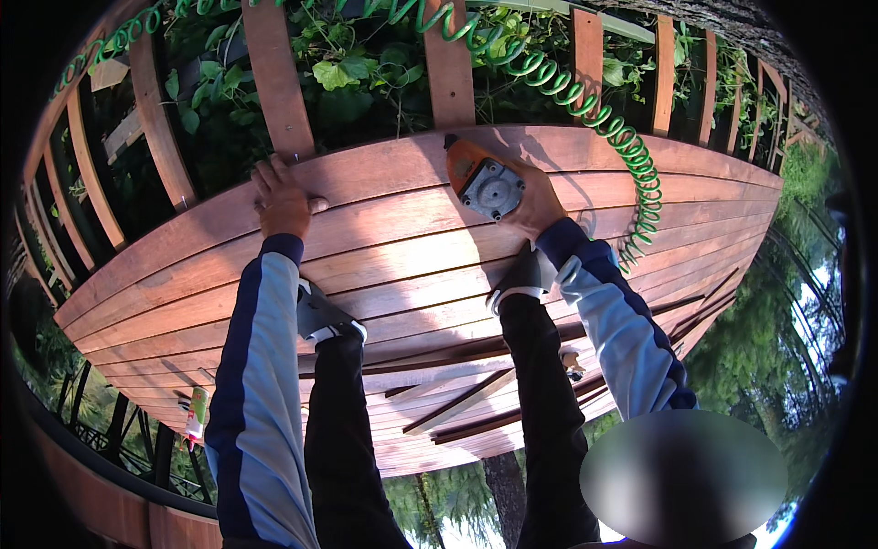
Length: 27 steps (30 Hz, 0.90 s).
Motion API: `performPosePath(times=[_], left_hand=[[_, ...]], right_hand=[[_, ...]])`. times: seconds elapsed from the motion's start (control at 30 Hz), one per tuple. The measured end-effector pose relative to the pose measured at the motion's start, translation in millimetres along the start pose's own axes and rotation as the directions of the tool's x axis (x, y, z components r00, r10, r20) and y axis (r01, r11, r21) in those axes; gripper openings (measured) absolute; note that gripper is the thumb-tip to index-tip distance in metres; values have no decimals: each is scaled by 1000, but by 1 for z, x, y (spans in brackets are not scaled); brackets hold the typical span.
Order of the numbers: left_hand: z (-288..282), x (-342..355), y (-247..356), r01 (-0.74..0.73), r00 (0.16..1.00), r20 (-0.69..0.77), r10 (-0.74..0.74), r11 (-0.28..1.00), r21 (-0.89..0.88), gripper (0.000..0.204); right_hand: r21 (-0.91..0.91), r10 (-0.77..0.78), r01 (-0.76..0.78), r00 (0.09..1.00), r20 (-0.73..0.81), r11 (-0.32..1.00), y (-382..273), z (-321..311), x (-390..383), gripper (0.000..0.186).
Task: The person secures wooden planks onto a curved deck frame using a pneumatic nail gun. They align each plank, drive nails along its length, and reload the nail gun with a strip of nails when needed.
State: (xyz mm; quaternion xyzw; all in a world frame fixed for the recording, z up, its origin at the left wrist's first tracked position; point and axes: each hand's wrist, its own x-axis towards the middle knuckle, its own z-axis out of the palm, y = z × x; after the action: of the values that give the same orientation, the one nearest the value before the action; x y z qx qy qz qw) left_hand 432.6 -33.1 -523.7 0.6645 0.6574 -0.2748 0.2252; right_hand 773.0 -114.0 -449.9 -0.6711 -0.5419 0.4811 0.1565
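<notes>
Gripping the orange air tool point(485, 183) with our right hand point(530, 203), fingers wrapped tight around its body, nose pressed down on the deck board point(393, 174) right at the railing edge. Our left hand point(282, 203) lies flat on the same board just off to the side, fingers together, thumb sticking out, pinning it down beside a railing post point(274, 78).

Out past the right fingers, the green coiled hose point(631, 156) loops from the tool along the deck edge and up over the railing. Behind the wrists are our shoes point(521, 274), then a few loose thin strips point(476, 398) lying across the boards, and further back a small green and white tube point(196, 414).

What could go wrong: that left hand is pretty close to the tool, so a kick or slip sideways could catch a finger. The hose could also snag on a post and yank the tool off line.

Containers: only that tube, and we can't tell what's in it.
</notes>
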Motion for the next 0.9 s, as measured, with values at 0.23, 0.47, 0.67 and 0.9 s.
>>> performPosePath(times=[0.23,0.47,0.67,0.9], left_hand=[[-4,-2,4,26,999,19,-26,1000,-9,115],[-4,-2,4,11,1000,8,-11,1000,21,115],[-4,-4,5,-10,1000,-10,11,996,84,116],[-8,-4,8,3,1000,-1,-3,996,88,114]], right_hand=[[-2,-8,8,1000,15,1000,1,2,1,63],[28,23,-23,999,25,999,3,0,1,63],[-13,131,-130,987,95,991,11,1,1,67],[23,119,-121,991,65,992,12,8,-1,74]])
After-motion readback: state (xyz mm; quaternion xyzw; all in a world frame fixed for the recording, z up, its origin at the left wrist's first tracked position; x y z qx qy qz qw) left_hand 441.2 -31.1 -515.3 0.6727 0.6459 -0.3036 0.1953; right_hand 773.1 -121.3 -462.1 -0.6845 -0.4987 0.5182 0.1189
